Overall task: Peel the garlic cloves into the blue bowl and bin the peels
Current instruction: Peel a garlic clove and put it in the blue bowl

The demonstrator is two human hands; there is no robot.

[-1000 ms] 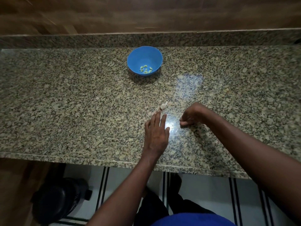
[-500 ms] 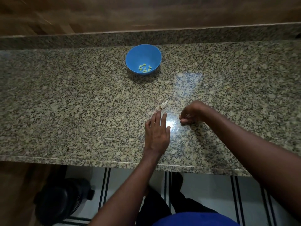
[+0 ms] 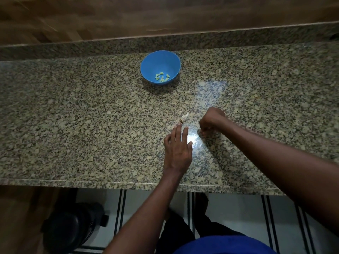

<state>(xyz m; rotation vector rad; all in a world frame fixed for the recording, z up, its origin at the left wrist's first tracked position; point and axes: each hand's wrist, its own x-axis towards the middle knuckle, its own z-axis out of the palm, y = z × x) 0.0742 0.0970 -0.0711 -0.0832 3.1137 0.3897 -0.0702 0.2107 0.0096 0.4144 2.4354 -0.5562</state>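
Note:
A blue bowl (image 3: 160,61) stands at the back of the granite counter with several peeled garlic cloves (image 3: 162,77) in its bottom. A small pale piece of garlic skin or stem (image 3: 184,118) lies on the counter just beyond my left fingertips. My left hand (image 3: 177,147) lies flat on the counter, fingers straight. My right hand (image 3: 211,120) is to its right, fingers curled down onto the counter; whether they pinch a peel is hidden.
The granite counter (image 3: 73,125) has a raised back ledge against a wooden wall. Its front edge runs below my wrists. A black bin (image 3: 71,226) stands on the tiled floor at lower left, under the counter's edge.
My right hand has lifted slightly and drawn a little away from the left. The left hand stays flat in place.

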